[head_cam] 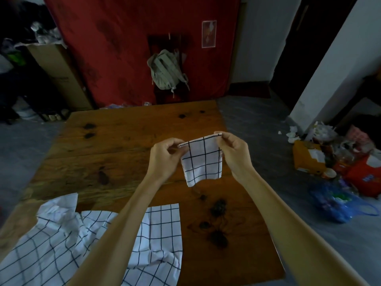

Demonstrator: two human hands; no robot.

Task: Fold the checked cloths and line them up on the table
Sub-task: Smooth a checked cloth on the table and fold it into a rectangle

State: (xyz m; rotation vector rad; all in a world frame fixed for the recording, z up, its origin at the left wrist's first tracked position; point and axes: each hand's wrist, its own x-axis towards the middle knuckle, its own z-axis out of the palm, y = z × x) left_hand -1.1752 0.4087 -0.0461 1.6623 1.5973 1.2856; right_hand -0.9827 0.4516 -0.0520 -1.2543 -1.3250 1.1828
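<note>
A small folded white cloth with black checks (203,162) hangs above the middle of the wooden table (127,141). My left hand (165,157) pinches its upper left corner and my right hand (233,149) pinches its upper right corner, so its top edge is stretched between them. A heap of unfolded checked cloths (61,240) lies crumpled on the near left part of the table, partly under my left forearm.
The table has dark knots and stains (217,234) near its front right. Beyond the far edge a chair with a grey backpack (167,69) stands against a red wall. Bags and rubbish (338,168) litter the floor at right. A cardboard box (59,75) stands at left.
</note>
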